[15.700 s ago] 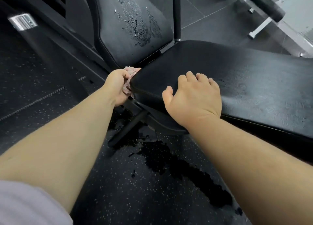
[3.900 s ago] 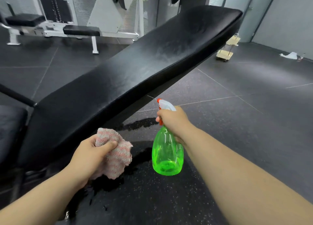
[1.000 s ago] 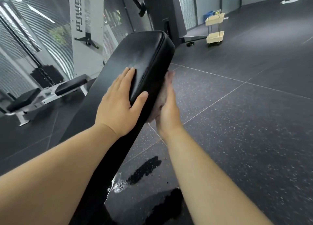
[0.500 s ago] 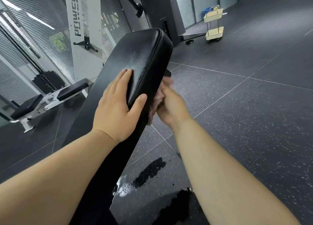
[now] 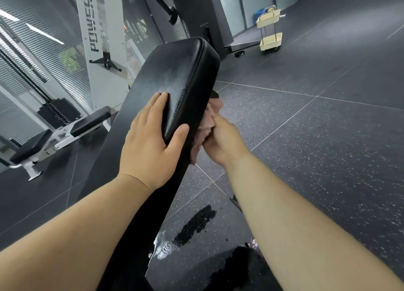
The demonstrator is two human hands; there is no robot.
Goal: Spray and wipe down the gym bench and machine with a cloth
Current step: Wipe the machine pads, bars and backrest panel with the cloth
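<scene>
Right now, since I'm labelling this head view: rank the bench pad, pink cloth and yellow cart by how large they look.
1. bench pad: largest by far.
2. yellow cart and pink cloth: about alike, unranked; the cart stands far off, and the pad hides part of the cloth.

Glossy black vinyl gym bench pad (image 5: 175, 76). Pale pink cloth (image 5: 207, 122). Dark grey rubber floor (image 5: 328, 159), white-speckled. White steel machine upright (image 5: 109, 17), black lettering. Cream two-tier cart (image 5: 268, 21).
</scene>
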